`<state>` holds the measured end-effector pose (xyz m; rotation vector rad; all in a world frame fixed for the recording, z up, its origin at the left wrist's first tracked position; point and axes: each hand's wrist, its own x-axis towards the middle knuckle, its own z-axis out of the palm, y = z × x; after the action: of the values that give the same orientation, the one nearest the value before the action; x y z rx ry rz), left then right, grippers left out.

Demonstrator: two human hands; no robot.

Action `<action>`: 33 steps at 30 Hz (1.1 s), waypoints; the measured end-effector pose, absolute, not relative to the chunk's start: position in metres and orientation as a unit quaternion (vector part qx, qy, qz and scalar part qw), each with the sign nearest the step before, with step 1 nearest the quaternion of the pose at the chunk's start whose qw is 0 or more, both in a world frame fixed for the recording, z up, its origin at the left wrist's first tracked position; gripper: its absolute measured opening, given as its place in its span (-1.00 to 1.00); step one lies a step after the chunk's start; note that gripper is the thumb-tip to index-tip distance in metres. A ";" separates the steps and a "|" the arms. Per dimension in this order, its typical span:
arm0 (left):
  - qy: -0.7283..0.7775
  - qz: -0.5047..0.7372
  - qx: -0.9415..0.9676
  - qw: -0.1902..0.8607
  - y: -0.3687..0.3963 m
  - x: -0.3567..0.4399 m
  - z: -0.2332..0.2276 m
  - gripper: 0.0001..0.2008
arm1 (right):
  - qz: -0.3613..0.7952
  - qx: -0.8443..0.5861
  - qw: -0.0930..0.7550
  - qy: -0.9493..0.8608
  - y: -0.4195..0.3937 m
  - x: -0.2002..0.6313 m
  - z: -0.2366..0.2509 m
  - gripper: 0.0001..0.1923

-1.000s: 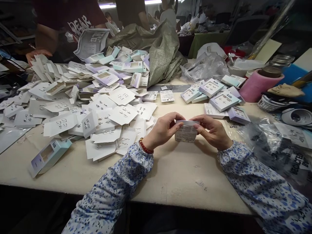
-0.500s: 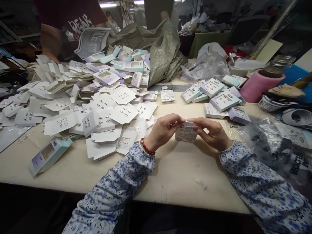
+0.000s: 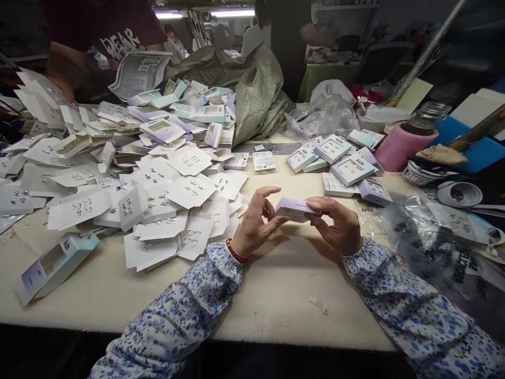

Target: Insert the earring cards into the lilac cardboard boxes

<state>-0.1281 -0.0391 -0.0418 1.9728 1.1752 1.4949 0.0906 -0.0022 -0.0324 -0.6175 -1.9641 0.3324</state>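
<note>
A small lilac-and-white cardboard box (image 3: 296,205) is held above the table between the thumb and fingers of my right hand (image 3: 337,221). Its lilac end panel faces up, and the printed side below is partly hidden. My left hand (image 3: 258,218) is at the box's left end, index finger lifted away from it and thumb tip by its lower corner. Whether that thumb presses on the box I cannot tell. To the left lies a heap of white cards (image 3: 155,239) bearing small silver earrings. A window box (image 3: 55,266) marked "kids" rests near the front edge.
Several packed boxes (image 3: 352,167) are stacked right of centre. Behind them are clear plastic bags (image 3: 323,117) and a pink spool (image 3: 406,146). A green woven sack (image 3: 258,95) and more window boxes (image 3: 165,127) stand at the back. Another person (image 3: 106,31) is across the table.
The box has tipped from upright, printed side toward me, to lilac end up. My left fingers have spread from its top edge, while my right hand keeps hold. The view has shifted slightly.
</note>
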 end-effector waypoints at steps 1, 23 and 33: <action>0.420 0.530 0.709 0.203 -0.040 -0.128 -0.042 -0.63 | 0.119 -0.259 0.498 -0.819 -0.004 0.091 -0.031 -0.77; 0.424 0.295 0.854 0.054 -0.043 -0.121 -0.051 -0.62 | -0.120 -0.388 0.108 -0.908 0.121 -0.047 -0.010 -0.71; 0.490 0.455 0.744 -0.010 -0.042 -0.126 -0.048 -0.87 | 0.037 -0.430 0.379 -0.819 0.118 0.001 -0.001 -0.73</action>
<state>-0.1257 -0.0416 -0.0478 2.3528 1.5483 1.4382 0.0012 0.1177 -0.0014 -1.0972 -2.0908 0.0951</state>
